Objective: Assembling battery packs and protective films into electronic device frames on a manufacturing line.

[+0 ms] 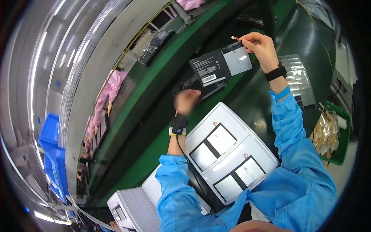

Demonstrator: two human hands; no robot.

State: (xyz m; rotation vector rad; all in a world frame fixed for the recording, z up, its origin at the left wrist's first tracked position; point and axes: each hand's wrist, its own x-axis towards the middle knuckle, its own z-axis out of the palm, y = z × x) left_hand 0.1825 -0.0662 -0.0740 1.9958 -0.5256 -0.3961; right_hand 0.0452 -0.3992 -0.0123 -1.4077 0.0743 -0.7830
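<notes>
My right hand pinches the upper right corner of a flat black battery pack, where red and black wires end in a small white connector. The pack has white print on one half and a pale panel on the other, and is tilted above the dark green belt. Beneath its lower edge lies a black flat part. My left hand is at that part's near left end; it is blurred, and its grip is hidden. Closer to me, a white tray holds two flat packs with short wires.
Stacked white trays stand at the lower left. A clear plastic tray lies right of my right wrist. A green bin of plastic bags is at the far right. Across the line are blue bins and a person's pink sleeve.
</notes>
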